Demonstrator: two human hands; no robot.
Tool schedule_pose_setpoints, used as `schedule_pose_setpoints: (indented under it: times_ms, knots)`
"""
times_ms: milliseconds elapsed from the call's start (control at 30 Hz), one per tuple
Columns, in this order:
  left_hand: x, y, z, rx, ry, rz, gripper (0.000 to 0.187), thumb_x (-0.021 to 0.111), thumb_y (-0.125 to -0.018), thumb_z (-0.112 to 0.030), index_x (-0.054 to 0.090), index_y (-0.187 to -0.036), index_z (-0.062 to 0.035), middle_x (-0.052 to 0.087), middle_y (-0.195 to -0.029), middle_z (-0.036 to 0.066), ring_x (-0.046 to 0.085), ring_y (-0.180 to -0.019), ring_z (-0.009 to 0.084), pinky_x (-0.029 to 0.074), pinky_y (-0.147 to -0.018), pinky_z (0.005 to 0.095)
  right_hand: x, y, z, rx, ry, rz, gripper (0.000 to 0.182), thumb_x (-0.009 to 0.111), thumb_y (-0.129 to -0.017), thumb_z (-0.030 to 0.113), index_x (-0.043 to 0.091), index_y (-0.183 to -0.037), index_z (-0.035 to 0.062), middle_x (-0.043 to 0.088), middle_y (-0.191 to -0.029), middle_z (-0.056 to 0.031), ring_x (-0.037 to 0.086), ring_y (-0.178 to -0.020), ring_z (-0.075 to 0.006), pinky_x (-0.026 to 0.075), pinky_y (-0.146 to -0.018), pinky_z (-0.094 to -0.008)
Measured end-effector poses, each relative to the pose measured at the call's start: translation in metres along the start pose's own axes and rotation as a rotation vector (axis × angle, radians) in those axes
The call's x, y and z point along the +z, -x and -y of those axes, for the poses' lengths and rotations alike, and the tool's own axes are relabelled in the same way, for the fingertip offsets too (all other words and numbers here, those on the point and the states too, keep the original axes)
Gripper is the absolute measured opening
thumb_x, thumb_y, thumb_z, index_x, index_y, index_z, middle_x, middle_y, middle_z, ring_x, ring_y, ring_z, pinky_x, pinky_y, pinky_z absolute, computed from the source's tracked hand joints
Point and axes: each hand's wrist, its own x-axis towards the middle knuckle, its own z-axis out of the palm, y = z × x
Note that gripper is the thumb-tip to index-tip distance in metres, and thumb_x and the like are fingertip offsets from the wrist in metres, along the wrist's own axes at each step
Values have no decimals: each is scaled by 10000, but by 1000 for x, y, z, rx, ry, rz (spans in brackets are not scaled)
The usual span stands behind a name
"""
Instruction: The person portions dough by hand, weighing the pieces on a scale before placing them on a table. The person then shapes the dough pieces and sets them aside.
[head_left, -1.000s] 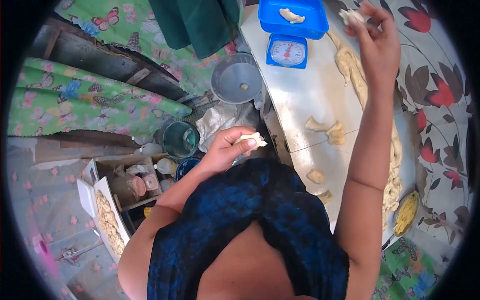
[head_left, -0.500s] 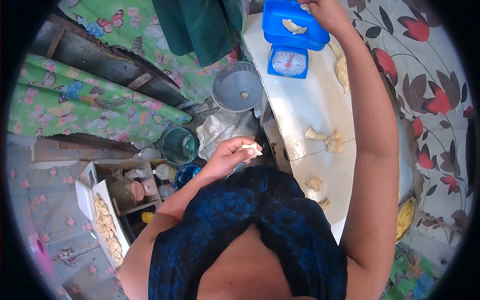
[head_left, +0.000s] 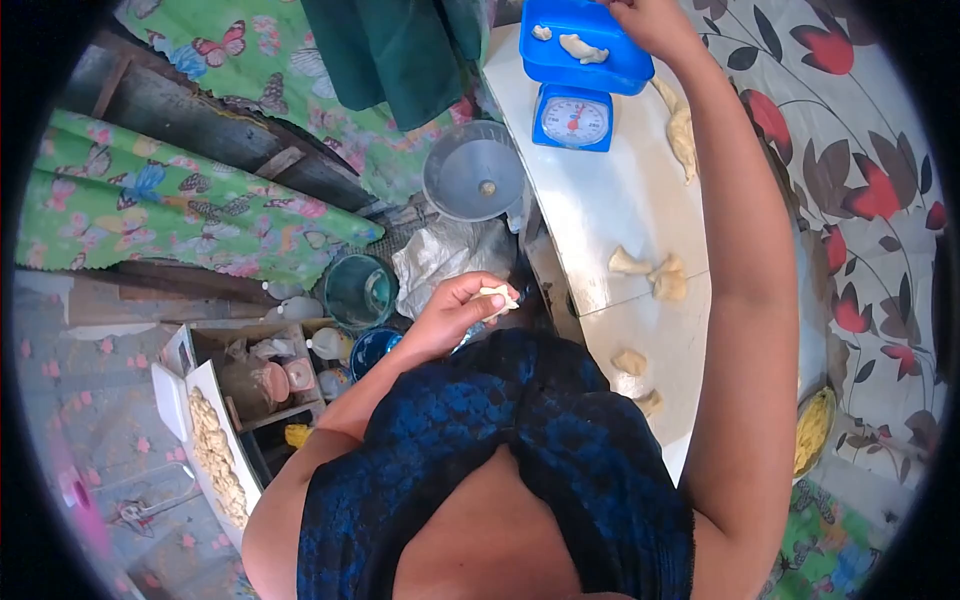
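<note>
My left hand (head_left: pixel 465 308) is closed around a small lump of pale dough (head_left: pixel 497 298), in front of my body. My right hand (head_left: pixel 650 22) reaches over the far right side of the blue tray (head_left: pixel 587 76); its fingertips are partly cut off at the top edge, so what they hold cannot be made out. Two pieces of dough, one small (head_left: pixel 541 33) and one longer (head_left: pixel 583 49), lie in the tray. The tray sits on a blue dial scale (head_left: pixel 573 119). Several dough pieces, such as a pair (head_left: pixel 668 278) touching each other, lie on the white table (head_left: pixel 570 210).
A long dough strip (head_left: pixel 682 140) lies beside my right forearm. Left of the table stand a grey basin (head_left: pixel 474 172), a green bucket (head_left: pixel 360 291) and a shelf box (head_left: pixel 262 372). A white tray of dough pieces (head_left: pixel 215 455) is at lower left, a yellow-filled bowl (head_left: pixel 812 433) at right.
A small dough piece now lies at the left of the blue tray. My right hand has shifted slightly, and its fingertips are now near the tray's far right side. My left hand is almost unchanged.
</note>
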Motion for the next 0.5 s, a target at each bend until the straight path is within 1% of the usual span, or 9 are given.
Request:
schedule_pose_setpoints:
  times_ms: [33,100,233,300,433,500]
  knots:
    - [1,0,-1,-1,-1,2,162,551,-856,-103,601,-958,13,589,-869,47,512,-735,105,429,-654,256,-1,-1,-2,2,1,-1,178,538,-699,88,652,-806,3,631,-726,-189,628,-694,-278,490,-653,-348]
    - [2,1,-3,-8,25,15,161,554,-854,-105,602,-951,15,586,-860,47,513,-736,107,430,-652,257,-3,-4,-4,-30,-10,-1,177,545,-706,102,651,-806,1,637,-725,-174,628,-685,-253,491,-650,-343]
    - [4,0,-2,0,40,21,164,558,-853,-111,602,-945,17,584,-860,46,513,-730,108,429,-653,259,-4,-5,1,-7,46,13,179,555,-704,110,652,-811,4,640,-738,-174,630,-690,-258,492,-651,-340]
    - [3,1,0,10,28,28,167,557,-855,-117,603,-944,16,584,-863,48,513,-736,107,425,-654,258,1,-10,-2,-71,80,24,180,567,-698,117,653,-809,4,642,-746,-173,631,-696,-263,494,-655,-340]
    - [1,3,3,20,51,17,161,549,-857,-113,601,-944,12,584,-870,51,515,-749,108,420,-657,254,8,-16,-7,-75,34,28,183,574,-692,127,656,-807,11,643,-747,-170,631,-693,-269,494,-660,-344]
    - [-4,5,8,60,89,33,191,563,-867,-159,605,-973,-6,599,-882,35,522,-757,83,432,-673,239,13,-18,-7,-67,37,21,180,580,-685,128,657,-797,11,642,-738,-170,630,-686,-272,492,-657,-344]
